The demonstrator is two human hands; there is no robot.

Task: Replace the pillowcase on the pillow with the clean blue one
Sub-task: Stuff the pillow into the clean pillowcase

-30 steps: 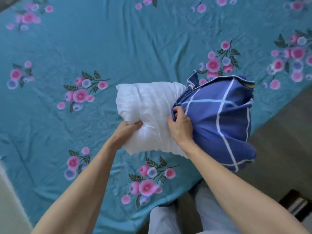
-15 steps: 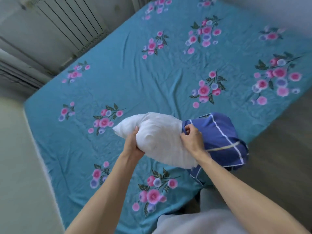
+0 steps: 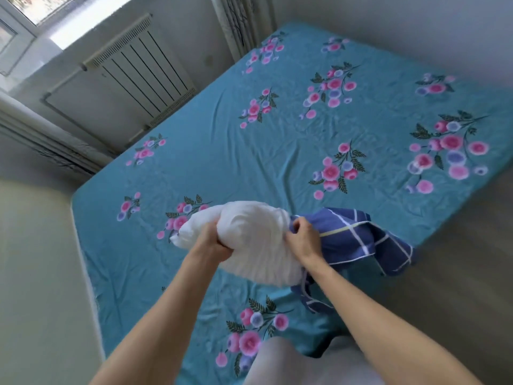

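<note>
Pillow (image 3: pixel 249 240), white and bare, held in the air above the near edge of the bed (image 3: pixel 249 151); left hand (image 3: pixel 212 243) grips its left part, fingers dug into the filling; right hand (image 3: pixel 301 240) pinches the open edge of the blue pillowcase (image 3: pixel 358 237); pillowcase covers only the pillow's right end, the rest hanging slack; radiator (image 3: pixel 133 76) under the window.

The left hand (image 3: pixel 212 241) sinks its fingertips into the white pillow (image 3: pixel 249 243), so they are hidden. The right end of the pillow is covered by the blue pillowcase (image 3: pixel 358 240), whose hem under the right hand (image 3: pixel 302 240) is out of sight. The bed (image 3: pixel 249 151) runs off the right edge. The whole picture is softly blurred.
</note>
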